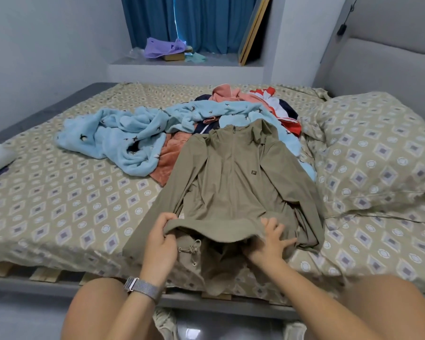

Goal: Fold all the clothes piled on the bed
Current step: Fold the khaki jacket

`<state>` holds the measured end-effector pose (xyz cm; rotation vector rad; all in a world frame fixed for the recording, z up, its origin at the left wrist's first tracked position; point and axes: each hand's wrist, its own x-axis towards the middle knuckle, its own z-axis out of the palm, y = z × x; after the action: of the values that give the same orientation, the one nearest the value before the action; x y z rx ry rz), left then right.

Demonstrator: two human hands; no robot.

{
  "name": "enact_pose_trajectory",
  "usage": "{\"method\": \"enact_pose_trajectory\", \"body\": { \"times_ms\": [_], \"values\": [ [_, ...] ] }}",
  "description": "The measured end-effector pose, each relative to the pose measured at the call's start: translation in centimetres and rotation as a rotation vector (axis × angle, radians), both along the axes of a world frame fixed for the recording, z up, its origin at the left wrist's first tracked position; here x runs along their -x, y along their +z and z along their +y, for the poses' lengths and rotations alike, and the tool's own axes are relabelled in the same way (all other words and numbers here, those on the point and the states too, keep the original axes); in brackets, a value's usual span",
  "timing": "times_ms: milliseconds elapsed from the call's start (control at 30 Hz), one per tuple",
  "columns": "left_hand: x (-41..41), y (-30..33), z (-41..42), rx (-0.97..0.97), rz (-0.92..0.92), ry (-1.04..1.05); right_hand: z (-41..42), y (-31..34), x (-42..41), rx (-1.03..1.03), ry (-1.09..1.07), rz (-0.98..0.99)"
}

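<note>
Against blue curtains (206,23), patterned bed (59,204) under piled clothes (172,128).

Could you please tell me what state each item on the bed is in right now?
Jacket: spread flat, zipped, hem lifted.
Left hand: grips the hem.
Right hand: fingers spread on the hem.
Blue robe: crumpled, unfolded.
Pile: unfolded heap.
Pillow: lying flat.

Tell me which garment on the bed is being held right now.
The olive zip jacket, spread flat nearest the person. The left hand grips its hem and the right hand rests on it; the light blue fleece and the others lie untouched behind.
</note>
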<state>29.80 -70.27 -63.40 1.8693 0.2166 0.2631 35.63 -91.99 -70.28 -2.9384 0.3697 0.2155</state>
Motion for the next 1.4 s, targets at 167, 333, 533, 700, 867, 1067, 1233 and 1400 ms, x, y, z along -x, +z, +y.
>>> {"method": "enact_pose_trajectory", "body": {
  "times_ms": [167, 333, 533, 700, 867, 1067, 1233, 1400],
  "values": [
    [-0.1, -0.6, 4.9, -0.074, -0.025, 0.047, -5.6, -1.7, 0.2, -0.100, -0.001, -0.334],
    [-0.2, -2.0, 7.4, -0.278, 0.019, 0.056, -11.9, 3.2, 0.7, -0.415, -0.086, -0.539],
    [-0.3, -4.4, 6.5, -0.587, 0.048, -0.086, -14.7, 3.0, 2.6, -0.979, -0.446, -0.360],
    [0.8, -6.9, 6.6, -0.889, 0.328, -0.246, -16.8, 0.4, 6.1, -0.799, -0.414, -0.155],
    [1.8, -9.4, 5.3, -0.927, 0.566, -0.402, -16.4, -2.9, 7.8, -0.722, -0.258, 0.077],
    [1.8, -12.8, 4.5, -0.946, 0.690, -0.526, -14.8, -4.0, 8.4, -0.617, -0.197, 0.277],
    [1.6, -13.6, 4.1, -1.059, 0.793, -0.581, -13.6, -4.1, 8.8, -0.493, -0.049, 0.585],
    [0.9, -13.0, 2.8, -1.071, 0.639, -0.459, -13.9, -3.8, 7.1, -0.390, 0.109, 0.582]
  ]
}}
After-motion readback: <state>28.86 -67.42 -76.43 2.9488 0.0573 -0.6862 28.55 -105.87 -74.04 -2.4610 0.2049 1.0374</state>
